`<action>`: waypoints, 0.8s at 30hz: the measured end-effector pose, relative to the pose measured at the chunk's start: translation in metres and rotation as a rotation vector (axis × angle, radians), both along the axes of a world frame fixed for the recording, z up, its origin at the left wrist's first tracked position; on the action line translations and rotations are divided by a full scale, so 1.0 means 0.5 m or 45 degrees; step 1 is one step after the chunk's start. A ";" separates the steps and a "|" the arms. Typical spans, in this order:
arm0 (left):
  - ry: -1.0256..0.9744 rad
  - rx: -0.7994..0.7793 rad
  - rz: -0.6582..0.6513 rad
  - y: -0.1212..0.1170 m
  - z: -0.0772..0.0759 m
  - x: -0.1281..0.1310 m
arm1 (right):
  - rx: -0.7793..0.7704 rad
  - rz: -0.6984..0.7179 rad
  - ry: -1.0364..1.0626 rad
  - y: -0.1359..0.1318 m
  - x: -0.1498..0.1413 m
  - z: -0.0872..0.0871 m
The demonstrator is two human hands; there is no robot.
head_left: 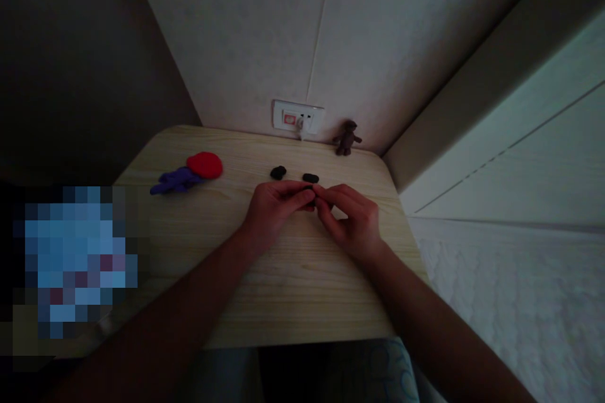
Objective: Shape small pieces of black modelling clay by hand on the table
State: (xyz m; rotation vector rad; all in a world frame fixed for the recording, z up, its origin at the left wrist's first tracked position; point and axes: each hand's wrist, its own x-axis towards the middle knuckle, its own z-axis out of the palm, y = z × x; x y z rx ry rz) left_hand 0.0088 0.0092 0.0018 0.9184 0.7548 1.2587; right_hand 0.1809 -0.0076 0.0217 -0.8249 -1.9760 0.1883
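Observation:
My left hand (271, 211) and my right hand (354, 217) meet over the middle of the wooden table. Fingers and thumbs of both are pinched together around a small dark lump of modelling clay (311, 194), mostly hidden by the fingertips. Just beyond the hands lie two black clay pieces (278, 172), the right one (311, 177) smooth and oblong. Off to the left, a flat red clay piece (205, 165) touches a purple clay piece (177, 181) with a lobed, irregular shape.
A small brown bear-like figure (348, 138) stands at the table's back right. Behind the tabletop (293, 302), a wall socket (297, 117) has a plug in it. A blurred-out bluish patch (78, 252) covers the left edge. White quilted bedding (510, 289) lies to the right.

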 end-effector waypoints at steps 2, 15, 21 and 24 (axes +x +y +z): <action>-0.025 -0.014 0.014 -0.001 0.002 0.001 | 0.025 -0.033 -0.044 -0.002 -0.003 0.000; -0.052 0.016 -0.024 0.001 0.005 0.005 | -0.314 -0.005 0.369 -0.002 -0.008 -0.012; -0.054 0.076 -0.024 0.003 -0.003 0.002 | -0.695 0.245 0.719 0.013 -0.011 -0.019; -0.049 0.072 0.010 0.002 -0.002 0.001 | -0.826 0.308 0.810 0.021 -0.012 -0.026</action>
